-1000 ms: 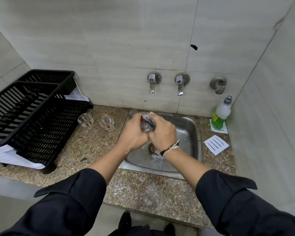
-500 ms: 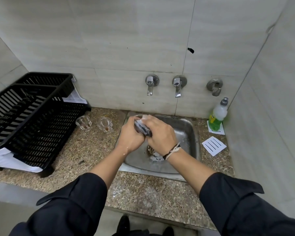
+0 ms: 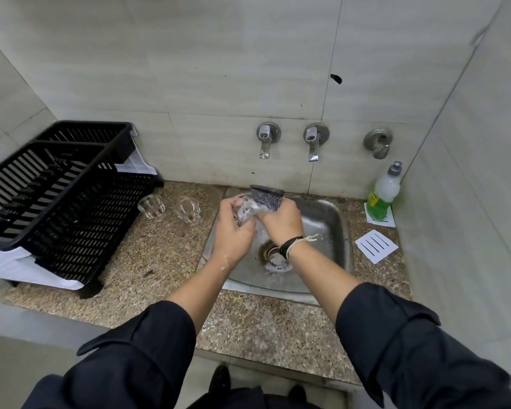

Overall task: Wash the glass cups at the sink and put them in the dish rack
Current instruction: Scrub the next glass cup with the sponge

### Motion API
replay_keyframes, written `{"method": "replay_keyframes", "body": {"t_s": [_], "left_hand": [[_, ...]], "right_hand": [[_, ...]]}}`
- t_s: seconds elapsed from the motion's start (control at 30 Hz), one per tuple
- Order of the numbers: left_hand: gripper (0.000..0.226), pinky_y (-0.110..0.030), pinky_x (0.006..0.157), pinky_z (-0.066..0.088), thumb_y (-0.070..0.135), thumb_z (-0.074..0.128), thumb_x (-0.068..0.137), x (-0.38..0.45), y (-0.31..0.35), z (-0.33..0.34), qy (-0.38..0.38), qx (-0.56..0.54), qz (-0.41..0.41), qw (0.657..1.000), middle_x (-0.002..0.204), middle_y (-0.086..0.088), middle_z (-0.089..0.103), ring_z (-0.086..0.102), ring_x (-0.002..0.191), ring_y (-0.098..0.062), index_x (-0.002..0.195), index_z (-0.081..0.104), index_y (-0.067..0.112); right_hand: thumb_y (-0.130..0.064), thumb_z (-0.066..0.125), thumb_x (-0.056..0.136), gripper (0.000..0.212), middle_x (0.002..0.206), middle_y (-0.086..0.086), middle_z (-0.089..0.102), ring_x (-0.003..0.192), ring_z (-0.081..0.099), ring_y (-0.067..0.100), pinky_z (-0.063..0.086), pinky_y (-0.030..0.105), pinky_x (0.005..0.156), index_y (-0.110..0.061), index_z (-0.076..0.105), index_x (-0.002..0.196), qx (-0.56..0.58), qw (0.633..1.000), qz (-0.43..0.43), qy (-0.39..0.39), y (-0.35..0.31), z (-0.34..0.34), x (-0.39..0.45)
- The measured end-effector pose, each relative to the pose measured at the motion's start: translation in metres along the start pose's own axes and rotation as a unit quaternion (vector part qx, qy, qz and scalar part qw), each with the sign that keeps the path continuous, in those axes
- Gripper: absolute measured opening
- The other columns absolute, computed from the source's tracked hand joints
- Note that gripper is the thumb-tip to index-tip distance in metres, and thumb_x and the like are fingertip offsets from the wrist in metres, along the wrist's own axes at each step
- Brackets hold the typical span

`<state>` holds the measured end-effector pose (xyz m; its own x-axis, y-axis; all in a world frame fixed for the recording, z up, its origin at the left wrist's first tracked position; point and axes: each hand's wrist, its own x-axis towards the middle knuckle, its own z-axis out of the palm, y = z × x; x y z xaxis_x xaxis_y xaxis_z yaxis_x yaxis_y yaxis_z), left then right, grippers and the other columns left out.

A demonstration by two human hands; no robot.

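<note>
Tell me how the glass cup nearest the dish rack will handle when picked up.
The glass cup is clear glass, so probably fragile and rigid. Small, so likely light. It stands upright on speckled counter, apart from its neighbour; wet hands may find it slippery.

A single wide-angle head-worn view looks forward and steeply down from above the counter's (image 3: 148, 261) front edge, facing the tiled back wall (image 3: 219, 69). The sink (image 3: 325, 222) sits near the middle, close below, with both forearms reaching in from the bottom edge. The frame spans the dish rack (image 3: 56, 202) at the counter's left end to the soap bottle (image 3: 384, 196) in the right back corner; shoes show at the bottom.
</note>
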<state>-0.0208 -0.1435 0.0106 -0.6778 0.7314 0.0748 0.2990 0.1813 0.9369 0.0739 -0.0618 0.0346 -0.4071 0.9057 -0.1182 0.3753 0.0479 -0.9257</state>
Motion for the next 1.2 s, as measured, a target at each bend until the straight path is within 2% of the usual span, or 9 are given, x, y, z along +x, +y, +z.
{"method": "replay_keyframes", "body": {"t_s": [0.1,0.2,0.4,0.6,0.73,0.83,0.97,1.13,1.2], "left_hand": [[0.036,-0.016,0.075,0.046,0.009,0.055,0.089,0.006,0.000,-0.004,0.015,0.003,0.009,1.000,0.110,0.005,0.060,0.059,0.094,0.002,0.124,0.048,0.016],[0.032,-0.010,0.068,0.039,-0.003,0.047,0.096,0.009,-0.002,-0.006,-0.004,0.046,0.024,0.999,0.106,0.007,0.056,0.054,0.090,-0.002,0.125,0.046,0.013],[0.025,-0.003,0.069,0.040,0.003,0.043,0.105,0.012,-0.001,0.000,-0.004,0.006,-0.003,1.000,0.110,0.002,0.058,0.055,0.095,-0.007,0.129,0.046,0.011],[0.026,-0.013,0.078,0.046,0.010,0.044,0.108,0.010,0.004,0.016,-0.010,-0.075,-0.060,0.995,0.114,0.004,0.062,0.059,0.100,-0.006,0.133,0.050,0.015],[0.024,-0.031,0.097,0.049,0.011,0.048,0.105,0.018,-0.003,0.022,0.047,-0.175,-0.139,0.974,0.115,0.002,0.065,0.062,0.108,-0.015,0.127,0.056,0.018],[0.060,-0.046,0.114,0.045,0.028,0.059,0.087,0.022,-0.014,0.023,0.072,-0.254,-0.217,0.940,0.140,-0.008,0.062,0.058,0.130,-0.024,0.145,0.051,0.011],[0.064,-0.047,0.114,0.046,0.022,0.064,0.081,0.018,-0.022,0.037,0.043,-0.301,-0.232,0.924,0.137,-0.009,0.066,0.063,0.126,-0.024,0.143,0.055,0.010],[0.036,-0.049,0.107,0.052,0.007,0.059,0.095,0.013,-0.001,0.029,0.048,-0.319,-0.268,0.908,0.125,-0.020,0.070,0.067,0.117,-0.033,0.130,0.061,-0.003],[0.037,-0.048,0.106,0.053,0.005,0.057,0.099,0.016,0.002,0.031,0.048,-0.321,-0.264,0.908,0.127,-0.021,0.069,0.068,0.117,-0.033,0.134,0.058,-0.005]], "right_hand": [[-0.037,0.077,0.085,0.028,0.091,-0.001,0.069,0.089,0.066,0.021,0.042,0.026,0.071,-0.013,0.066,0.094,0.050,0.998,0.032,0.024,0.008,0.011,-0.008],[-0.030,0.073,0.088,0.023,0.095,-0.006,0.069,0.092,0.065,0.015,0.042,0.023,0.075,-0.017,0.069,0.105,0.090,0.994,0.025,0.059,0.008,0.017,-0.019],[-0.032,0.072,0.089,0.028,0.105,-0.003,0.072,0.094,0.064,0.013,0.042,0.021,0.078,-0.018,0.068,0.113,0.095,0.992,0.029,0.074,0.006,0.020,-0.024],[-0.032,0.067,0.093,0.036,0.116,0.002,0.071,0.108,0.066,0.023,0.043,0.022,0.082,-0.021,0.059,0.126,0.088,0.990,0.053,0.095,0.007,0.018,-0.017],[-0.027,0.065,0.093,0.037,0.111,-0.013,0.069,0.100,0.065,0.008,0.047,0.021,0.084,-0.031,0.058,0.129,0.105,0.991,0.017,0.077,0.007,0.023,-0.025],[-0.023,0.067,0.091,0.032,0.103,-0.017,0.067,0.094,0.063,0.004,0.049,0.020,0.084,-0.031,0.058,0.120,0.102,0.992,-0.004,0.069,0.009,0.024,-0.030],[-0.013,0.064,0.087,0.027,0.101,-0.003,0.072,0.096,0.068,0.021,0.051,0.027,0.080,-0.027,0.059,0.109,0.113,0.989,0.053,0.082,0.000,0.021,-0.006],[-0.025,0.070,0.088,0.037,0.111,-0.007,0.069,0.098,0.064,0.013,0.046,0.021,0.085,-0.031,0.054,0.121,0.151,0.983,0.058,0.087,-0.001,0.028,-0.021],[-0.024,0.072,0.086,0.037,0.111,-0.006,0.070,0.102,0.067,0.015,0.048,0.022,0.089,-0.031,0.056,0.119,0.194,0.973,0.074,0.098,-0.006,0.029,-0.009]]}}
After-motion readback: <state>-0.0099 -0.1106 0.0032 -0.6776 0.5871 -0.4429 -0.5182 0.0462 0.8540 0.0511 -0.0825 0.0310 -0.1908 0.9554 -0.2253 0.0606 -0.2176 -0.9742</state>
